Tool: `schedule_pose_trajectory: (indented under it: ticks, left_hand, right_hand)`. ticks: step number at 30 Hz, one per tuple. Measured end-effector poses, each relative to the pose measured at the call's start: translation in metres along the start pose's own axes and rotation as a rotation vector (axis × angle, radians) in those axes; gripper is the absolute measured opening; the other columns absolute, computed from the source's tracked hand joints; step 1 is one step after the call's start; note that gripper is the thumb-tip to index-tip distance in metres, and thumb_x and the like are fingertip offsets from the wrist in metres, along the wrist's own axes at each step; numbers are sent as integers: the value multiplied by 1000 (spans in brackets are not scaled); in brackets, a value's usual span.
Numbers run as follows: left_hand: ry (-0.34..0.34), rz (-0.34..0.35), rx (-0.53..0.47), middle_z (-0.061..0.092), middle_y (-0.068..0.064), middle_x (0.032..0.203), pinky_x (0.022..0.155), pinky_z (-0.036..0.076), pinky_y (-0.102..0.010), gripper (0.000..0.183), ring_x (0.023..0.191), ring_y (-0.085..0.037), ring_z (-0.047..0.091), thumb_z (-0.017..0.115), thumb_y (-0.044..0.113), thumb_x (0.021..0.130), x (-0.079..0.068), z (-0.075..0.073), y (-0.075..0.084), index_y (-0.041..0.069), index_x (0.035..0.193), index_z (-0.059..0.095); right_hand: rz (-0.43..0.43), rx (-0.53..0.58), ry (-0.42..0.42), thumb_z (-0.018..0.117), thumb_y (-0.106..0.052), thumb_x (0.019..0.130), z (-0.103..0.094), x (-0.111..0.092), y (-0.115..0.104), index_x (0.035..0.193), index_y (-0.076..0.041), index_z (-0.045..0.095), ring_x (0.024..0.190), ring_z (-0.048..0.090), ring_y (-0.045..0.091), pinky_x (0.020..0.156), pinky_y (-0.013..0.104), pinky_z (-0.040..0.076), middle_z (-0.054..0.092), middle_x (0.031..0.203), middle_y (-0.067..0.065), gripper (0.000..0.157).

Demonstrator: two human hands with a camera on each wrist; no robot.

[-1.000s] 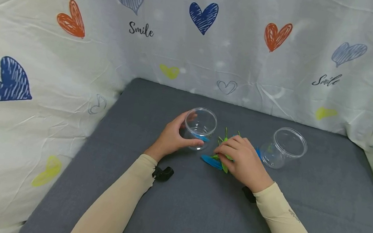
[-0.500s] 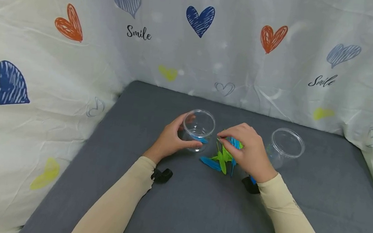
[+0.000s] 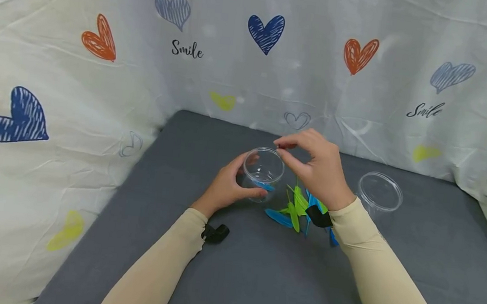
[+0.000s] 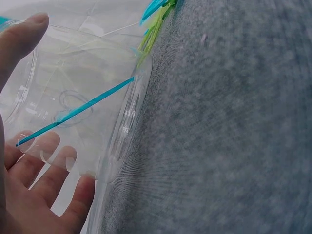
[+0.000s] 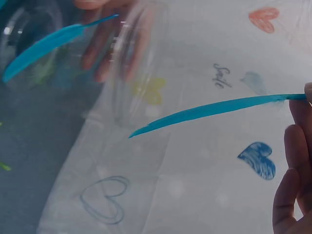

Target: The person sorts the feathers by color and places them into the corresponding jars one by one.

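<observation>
My left hand [image 3: 224, 187] grips a clear plastic jar [image 3: 263, 175] by its side, thumb at the front. The jar stands upright on the table, with one blue feather [image 4: 75, 112] leaning inside. Above the jar's right rim, my right hand [image 3: 319, 166] pinches another blue feather [image 5: 209, 111] by its quill. In the right wrist view this feather's tip points toward the jar mouth; the head view hardly shows it. Just right of the jar lies a loose pile of feathers, among them a green feather [image 3: 293, 218] and a blue feather [image 3: 278, 218].
A second clear jar [image 3: 381, 208] stands to the right, behind my right wrist. Grey cloth [image 3: 257, 280] covers the table. A pale curtain [image 3: 216, 71] printed with hearts hangs along the back and left edges.
My right hand has picked a blue feather from the pile and risen up and to the left, over the jar's rim. My left hand keeps its grip on the jar.
</observation>
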State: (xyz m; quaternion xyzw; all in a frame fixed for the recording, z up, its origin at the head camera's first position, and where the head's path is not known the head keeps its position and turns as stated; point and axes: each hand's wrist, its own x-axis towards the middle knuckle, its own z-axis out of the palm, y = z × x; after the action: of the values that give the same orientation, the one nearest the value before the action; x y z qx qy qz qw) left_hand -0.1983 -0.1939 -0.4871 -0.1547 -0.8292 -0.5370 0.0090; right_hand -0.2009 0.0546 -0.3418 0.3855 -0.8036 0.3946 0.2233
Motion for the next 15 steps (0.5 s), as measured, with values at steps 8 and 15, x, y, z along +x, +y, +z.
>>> schedule_pose_trajectory:
  ticks: [8, 15]
  left_hand:
    - [-13, 10, 7, 50, 9, 167, 121, 44, -56, 105, 154, -16, 48, 91, 61, 82, 1, -1, -1, 45, 167, 32]
    - [-14, 2, 11, 44, 19, 168, 118, 47, -54, 104, 152, -14, 48, 91, 62, 81, 0, -2, -1, 57, 164, 29]
  right_hand:
    - [-19, 54, -35, 80, -12, 99, 19, 14, -2, 116, -14, 83, 105, 72, 18, 92, 44, 60, 81, 112, 2, 17]
    - [-8, 58, -83, 81, -10, 98, 38, 8, 1, 115, -11, 83, 106, 70, 19, 92, 45, 61, 80, 110, 2, 17]
